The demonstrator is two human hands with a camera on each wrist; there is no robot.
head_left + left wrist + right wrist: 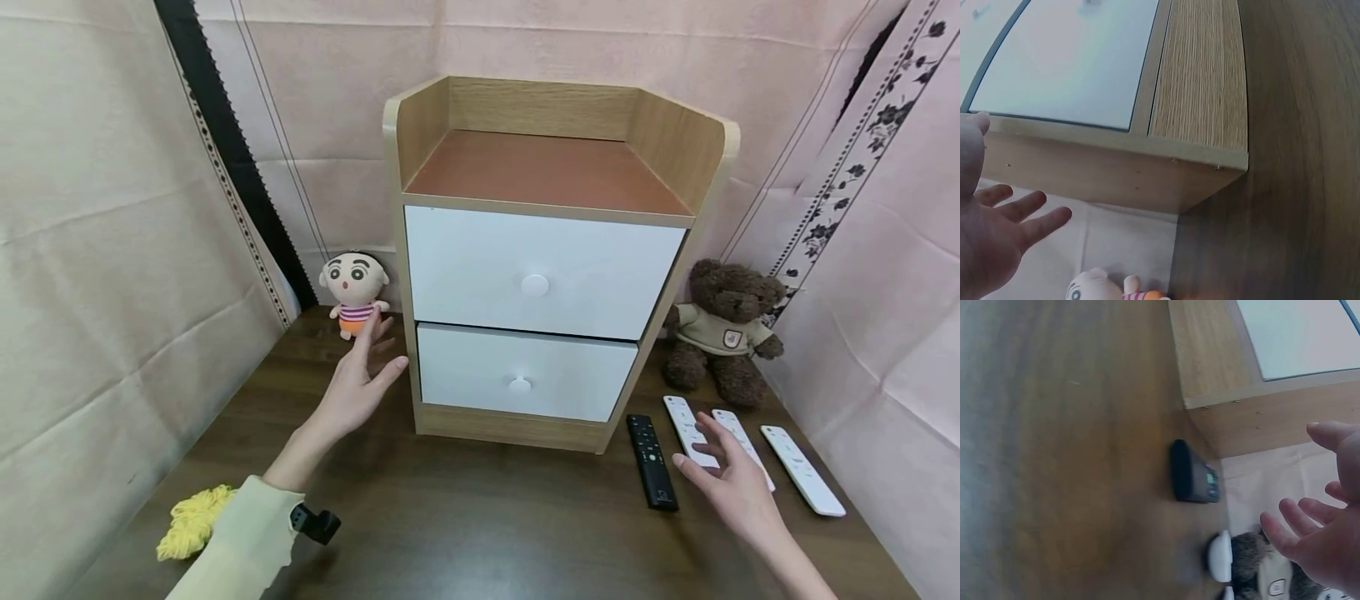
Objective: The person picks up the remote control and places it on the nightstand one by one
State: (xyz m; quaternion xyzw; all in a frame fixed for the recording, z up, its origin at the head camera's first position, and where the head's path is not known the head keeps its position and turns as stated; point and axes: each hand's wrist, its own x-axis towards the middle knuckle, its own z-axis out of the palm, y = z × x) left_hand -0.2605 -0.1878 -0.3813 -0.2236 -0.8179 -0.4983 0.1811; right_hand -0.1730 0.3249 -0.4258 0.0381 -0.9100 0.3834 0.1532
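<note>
My left hand [354, 390] reaches out beside the left side of a small two-drawer cabinet [510, 427], its fingers spread and holding nothing. Its fingertips overlap a cartoon boy doll [354, 279] in the head view. In the left wrist view the spread fingers [1044, 225] show near the cabinet's side panel. My right hand [738, 492] hovers over several remote controls at the right, fingers loosely bent with nothing in them. Nearest it are a white remote [684, 425] and a black remote [651, 462]. Both white drawers, the upper drawer [480, 258] and lower drawer [472, 367], look closed.
A brown teddy bear [731, 333] in a shirt sits right of the cabinet. Another white remote [802, 471] lies at the far right. Yellow yarn [187, 525] lies by my left sleeve. Cloth curtains [112, 250] enclose the brown table [450, 517] on its sides and back.
</note>
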